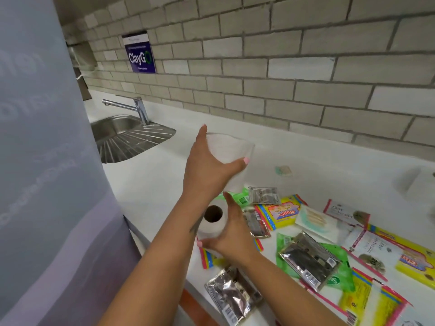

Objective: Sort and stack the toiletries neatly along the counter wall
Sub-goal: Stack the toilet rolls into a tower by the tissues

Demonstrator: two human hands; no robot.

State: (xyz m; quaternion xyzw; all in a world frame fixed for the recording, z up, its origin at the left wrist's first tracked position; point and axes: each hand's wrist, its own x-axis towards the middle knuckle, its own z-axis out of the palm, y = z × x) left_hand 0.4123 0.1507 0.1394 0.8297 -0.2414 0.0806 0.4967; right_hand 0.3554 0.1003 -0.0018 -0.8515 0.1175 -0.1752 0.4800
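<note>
While I stand at the white bench, my left hand holds a white tissue roll up in the air at 12 o'clock of the clutter, thumb and fingers curled round it, grip wrapped about its side. My right hand grips a 2nd tissue roll at the bench's near edge, its cardboard core facing up, fingers curved round the side; whether it sits on the bench or is just off it I can't tell. Both rolls are well apart from the tiled wall.

At 3 o'clock of the right hand lie loose sachets & packs: a yellow Cliggle-type pack, a silver sachet above it, green packs w/ a silver sachet on top, white-pink sachets farther right. A silver sachet hangs at the bench edge at 6 o'clock.

At 10 o'clock, a steel sink w/ a tap; a blue ClayGo sign on the wall above.
</note>
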